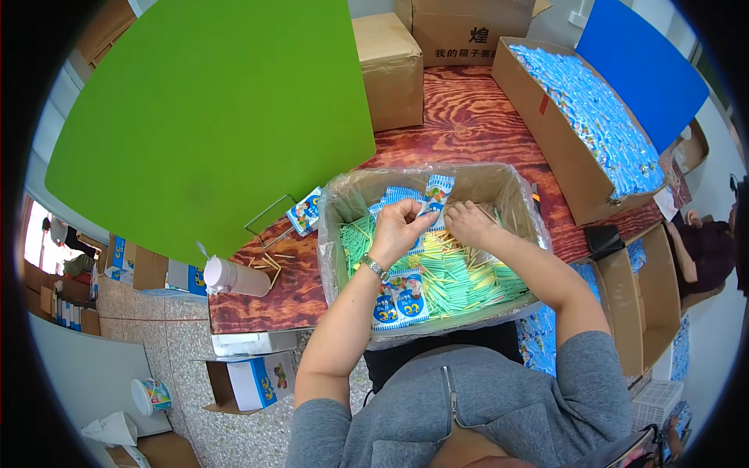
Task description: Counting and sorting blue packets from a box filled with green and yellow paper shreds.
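A small blue-and-white packet stands upright in the grip of my left hand, pinched near its lower end between thumb and fingers. Close beside it, my right hand reaches down with bent fingers to the sticks; its fingertips are hidden. Both hands are over a plastic-lined carton full of thin green and yellow sticks. More blue-and-white packets lie on the sticks at the near left, and others are partly covered behind my left hand.
Left of the carton are a packet, loose sticks, a wire stand and a pink bottle. A large green panel rises behind them. A long carton of blue packets stands at the far right.
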Tool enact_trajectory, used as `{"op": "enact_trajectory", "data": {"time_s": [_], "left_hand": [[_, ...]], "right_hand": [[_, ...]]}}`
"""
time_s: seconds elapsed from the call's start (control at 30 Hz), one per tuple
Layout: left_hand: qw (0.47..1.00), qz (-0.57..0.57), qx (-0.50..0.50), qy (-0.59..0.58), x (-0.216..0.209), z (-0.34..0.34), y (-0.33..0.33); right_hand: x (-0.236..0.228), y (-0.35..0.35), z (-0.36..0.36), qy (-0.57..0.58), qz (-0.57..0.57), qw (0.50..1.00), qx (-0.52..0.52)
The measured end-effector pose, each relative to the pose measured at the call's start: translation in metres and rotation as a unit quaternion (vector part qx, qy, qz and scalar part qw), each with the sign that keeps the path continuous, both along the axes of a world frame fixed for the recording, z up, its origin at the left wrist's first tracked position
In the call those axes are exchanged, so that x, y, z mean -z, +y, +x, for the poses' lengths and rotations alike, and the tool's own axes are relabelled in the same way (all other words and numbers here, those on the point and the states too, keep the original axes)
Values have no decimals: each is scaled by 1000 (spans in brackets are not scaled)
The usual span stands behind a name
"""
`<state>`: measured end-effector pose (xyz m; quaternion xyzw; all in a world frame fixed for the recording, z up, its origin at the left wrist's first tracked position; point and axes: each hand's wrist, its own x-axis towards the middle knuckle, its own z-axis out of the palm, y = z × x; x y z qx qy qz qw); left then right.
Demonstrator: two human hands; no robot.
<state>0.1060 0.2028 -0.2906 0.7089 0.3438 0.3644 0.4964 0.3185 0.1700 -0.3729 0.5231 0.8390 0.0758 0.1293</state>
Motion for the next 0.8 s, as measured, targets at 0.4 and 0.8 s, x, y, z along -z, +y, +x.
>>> {"op": "enact_trajectory", "data": {"time_s": [0.4,0.8], "left_hand": [[1000,1,-11,-4,-2,-5,3],[999,-4,-11,-31,4,-4,7]], "right_hand": [[-22,-3,38,497,-139,807,287],[-1,21,1,815,-210,310,442]]}}
